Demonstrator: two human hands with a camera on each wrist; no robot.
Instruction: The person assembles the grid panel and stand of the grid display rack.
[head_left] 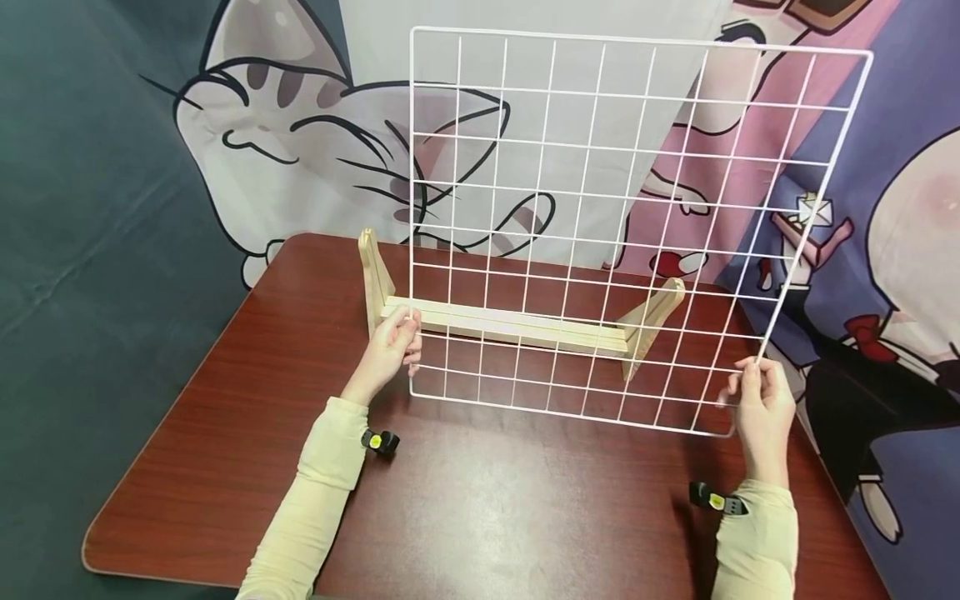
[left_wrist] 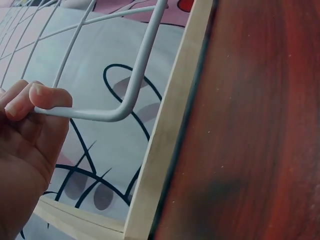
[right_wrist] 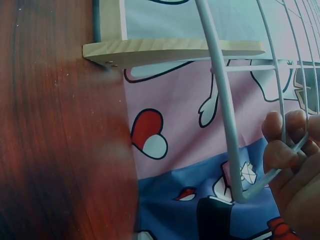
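A white wire grid panel (head_left: 581, 193) is held up and tilted in front of a pale wooden stand (head_left: 517, 325). My left hand (head_left: 390, 346) grips its left edge wire near the lower corner, fingers curled round it, as the left wrist view also shows. On the opposite edge, my right hand (head_left: 763, 408) pinches the wire close to the lower right corner. In the right wrist view, that hand's fingertips (right_wrist: 281, 154) wrap the rim wire. The stand has a long grooved bar between two upright end pieces and is partly seen through the grid.
The stand rests on a reddish-brown wooden table (head_left: 480, 500) with rounded corners. Behind it hangs a cloth backdrop (head_left: 285, 158) with cartoon cats and figures. Small black devices are strapped at both wrists.
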